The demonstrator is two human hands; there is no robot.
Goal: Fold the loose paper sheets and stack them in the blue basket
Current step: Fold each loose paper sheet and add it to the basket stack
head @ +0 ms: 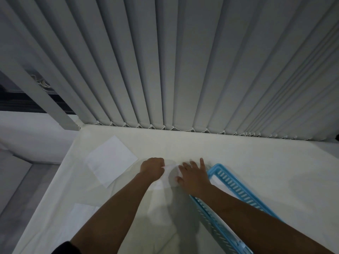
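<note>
A white paper sheet lies on the cream-covered table between my hands. My left hand has its fingers curled and pinches the sheet's left edge. My right hand lies flat on the sheet's right side with fingers spread. Just to the right, the blue basket runs diagonally toward the lower edge, with white paper showing inside under my right forearm. A loose stack of white sheets sits to the left of my left hand.
Another white sheet lies near the table's left edge, partly under my left forearm. Grey vertical blinds hang along the table's far edge. The table's left edge drops off to a grey floor.
</note>
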